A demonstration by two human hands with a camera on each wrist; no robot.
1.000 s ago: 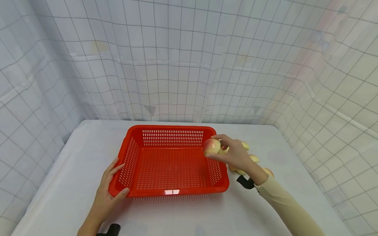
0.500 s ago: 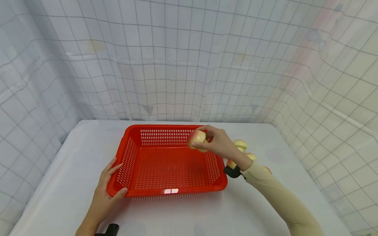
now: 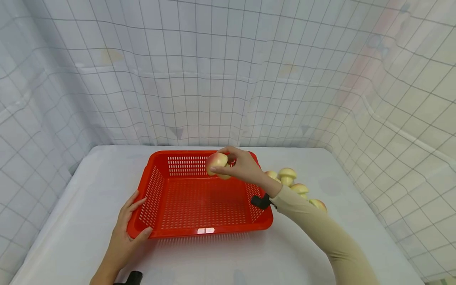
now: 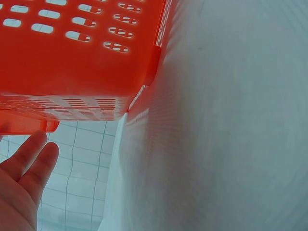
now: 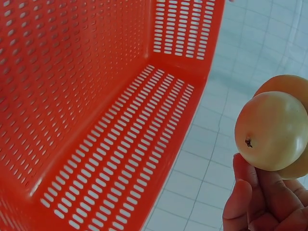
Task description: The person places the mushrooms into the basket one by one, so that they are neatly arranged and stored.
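In the head view, my right hand [image 3: 242, 164] pinches a mushroom [image 3: 217, 161] with a red and pale yellow cap, above the back right part of the red plastic basket [image 3: 235, 228]. The right wrist view shows its smooth, round yellow stem end; the mushroom [image 5: 272, 127] sits at my fingertips, with the cap partly hidden behind. My left hand [image 3: 122, 233] rests on the front left corner of the basket, thumb on the front rim and fingers spread along the left rim. Two nearly straight fingers [image 4: 41, 166] appear by the rim in the left wrist view.
Several more mushrooms [image 3: 287, 174] lie on the white table [image 3: 338, 229] right of the basket, some partly behind the right forearm. The basket has slotted walls and a perforated floor. White gridded curtains [image 3: 213, 79] hang behind and at both sides.
My right hand has carried the mushroom leftward from the basket's right rim to above its back part, uncovering more of the mushrooms on the table. My left hand keeps its place on the basket.
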